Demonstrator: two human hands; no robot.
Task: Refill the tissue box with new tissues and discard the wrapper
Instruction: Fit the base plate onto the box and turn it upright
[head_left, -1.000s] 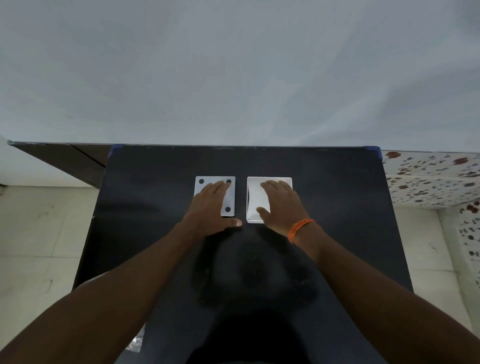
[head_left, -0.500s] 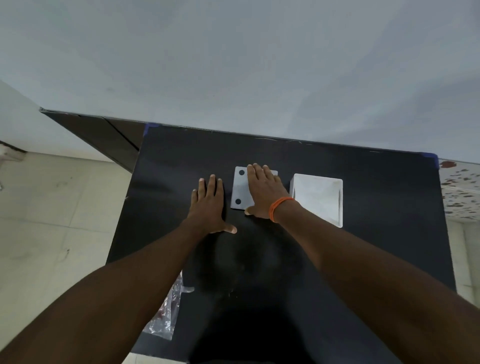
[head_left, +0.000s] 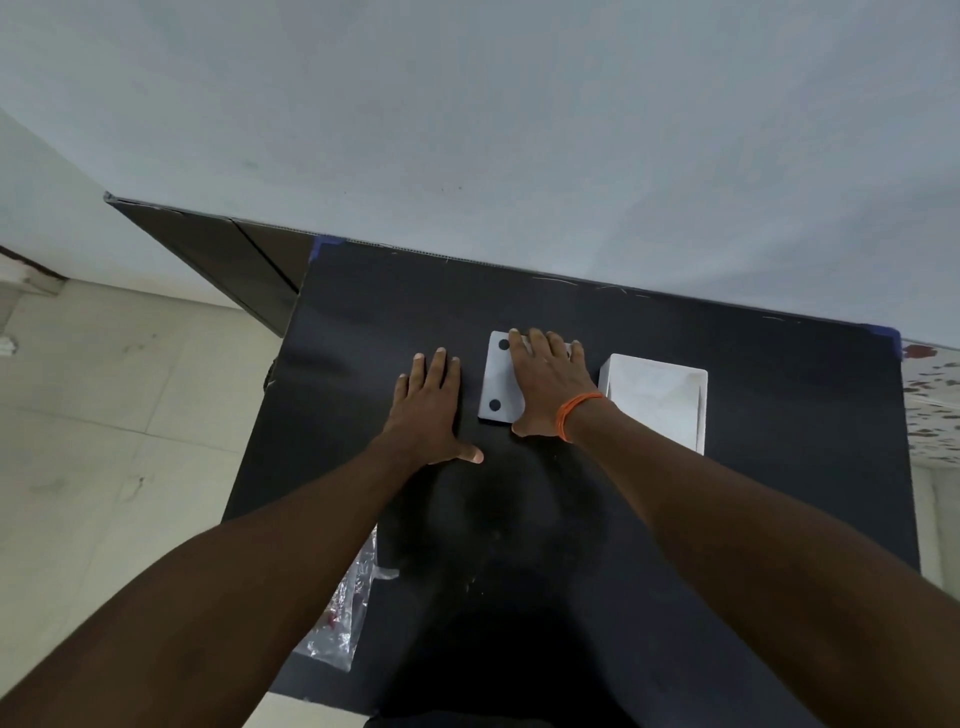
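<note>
Black table (head_left: 779, 415) against pale grey wall (head_left: 467, 130); beige tiled floor (head_left: 104, 415) left.

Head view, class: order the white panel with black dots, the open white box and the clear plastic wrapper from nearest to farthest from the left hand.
From the left hand:
1. White panel, just to its right.
2. Open white box, farther right, beyond the right hand.
3. Clear plastic wrapper, at the table's near-left edge.

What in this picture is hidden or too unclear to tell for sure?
- White plate with black dots: the right hand covers its right part in the head view.
- Clear plastic wrapper: the left forearm hides part of it; its print is too small to read.
- White tissue box: whether it holds tissues cannot be told.
- Left hand: flat on the black table.
</note>
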